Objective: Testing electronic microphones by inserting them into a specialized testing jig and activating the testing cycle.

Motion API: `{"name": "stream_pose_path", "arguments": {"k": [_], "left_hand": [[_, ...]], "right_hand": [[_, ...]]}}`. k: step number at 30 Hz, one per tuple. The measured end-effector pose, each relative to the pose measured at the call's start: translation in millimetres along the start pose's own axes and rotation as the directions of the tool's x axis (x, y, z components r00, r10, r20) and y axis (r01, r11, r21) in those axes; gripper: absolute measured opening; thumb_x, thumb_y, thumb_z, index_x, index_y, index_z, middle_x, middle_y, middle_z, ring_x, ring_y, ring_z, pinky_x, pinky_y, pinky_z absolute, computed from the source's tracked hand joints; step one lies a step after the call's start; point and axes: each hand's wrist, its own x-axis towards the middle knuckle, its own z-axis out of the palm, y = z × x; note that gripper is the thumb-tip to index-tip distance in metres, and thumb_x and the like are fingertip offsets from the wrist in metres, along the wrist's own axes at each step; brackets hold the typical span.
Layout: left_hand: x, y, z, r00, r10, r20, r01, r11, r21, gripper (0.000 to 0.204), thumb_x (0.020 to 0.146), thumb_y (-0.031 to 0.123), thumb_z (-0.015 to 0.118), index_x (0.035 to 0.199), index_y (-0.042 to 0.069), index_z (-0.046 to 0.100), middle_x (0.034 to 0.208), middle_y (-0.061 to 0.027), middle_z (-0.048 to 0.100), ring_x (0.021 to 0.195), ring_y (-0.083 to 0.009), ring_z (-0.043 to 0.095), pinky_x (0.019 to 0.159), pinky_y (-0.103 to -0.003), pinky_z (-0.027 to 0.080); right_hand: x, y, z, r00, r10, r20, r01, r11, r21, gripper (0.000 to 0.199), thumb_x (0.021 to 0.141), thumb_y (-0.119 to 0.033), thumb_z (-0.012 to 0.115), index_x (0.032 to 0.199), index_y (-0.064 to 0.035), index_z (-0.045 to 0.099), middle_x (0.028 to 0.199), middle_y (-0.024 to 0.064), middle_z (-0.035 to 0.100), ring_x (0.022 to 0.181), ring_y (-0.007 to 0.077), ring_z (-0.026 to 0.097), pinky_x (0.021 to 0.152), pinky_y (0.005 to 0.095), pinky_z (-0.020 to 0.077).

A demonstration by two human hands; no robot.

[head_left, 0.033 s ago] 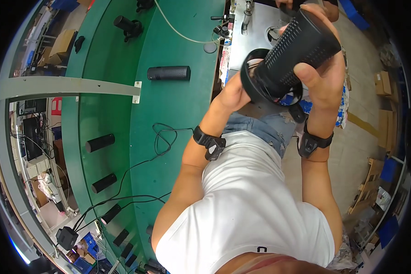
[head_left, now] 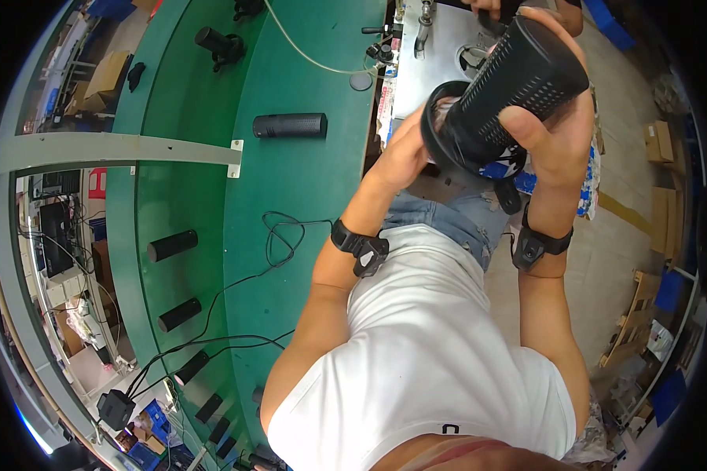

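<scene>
A black perforated cylinder (head_left: 518, 86) is tilted in front of me, its closed end up and to the right. My right hand (head_left: 558, 145) wraps round it, thumb on the near side. The lower end sits inside a black ring (head_left: 440, 145) with a small tab (head_left: 508, 196) hanging from its rim. My left hand (head_left: 404, 157) grips the ring's left side, its fingers partly hidden behind it. How cylinder and ring join cannot be made out. Another similar black cylinder (head_left: 291, 125) lies on the green bench (head_left: 322, 196) to my left.
Several black cylinders, one of them here (head_left: 173, 246), stand along the bench's far left side. A thin black cable (head_left: 269, 271) crosses the bench. Ahead is a metal work surface (head_left: 440, 71) with fittings, where another person's hand (head_left: 483, 6) shows. Cardboard boxes (head_left: 658, 145) stand at right.
The ring and the cylinder's lower end have shifted slightly up and to the right, with my left hand following. The other person's hand at the top has moved slightly.
</scene>
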Motion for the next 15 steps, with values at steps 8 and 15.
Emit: {"name": "stream_pose_path", "arguments": {"k": [8, 15], "left_hand": [[-19, 2, 1, 0.975, 0.211, -0.07, -0.164, 0.895, 0.415, 0.059, 0.091, 0.029, 0.042, 0.136, -0.008, 0.035, 0.123, -0.0158, 0.053, 0.112, -0.0215, 0.051, 0.098, -0.034, 0.037], [-20, 19, -16, 0.865, 0.441, -0.238, -0.211, 0.752, 0.624, 0.039, 0.092, 0.024, 0.045, 0.115, -0.006, 0.055, 0.12, -0.0169, 0.054, 0.11, -0.0218, 0.052, 0.093, -0.03, 0.041]], "right_hand": [[2, -7, 15, 0.99, 0.104, -0.093, -0.12, 0.973, -0.196, 0.076, 0.06, -0.021, 0.088, 0.122, 0.0009, 0.049, 0.109, 0.0057, 0.052, 0.096, 0.0138, 0.051, 0.085, 0.0264, 0.0405], [5, -1, 26, 0.998, -0.044, -0.053, 0.025, 0.944, -0.329, 0.07, 0.065, -0.02, 0.085, 0.121, -0.0006, 0.049, 0.109, 0.007, 0.053, 0.1, 0.0167, 0.052, 0.09, 0.0302, 0.0404]]}}
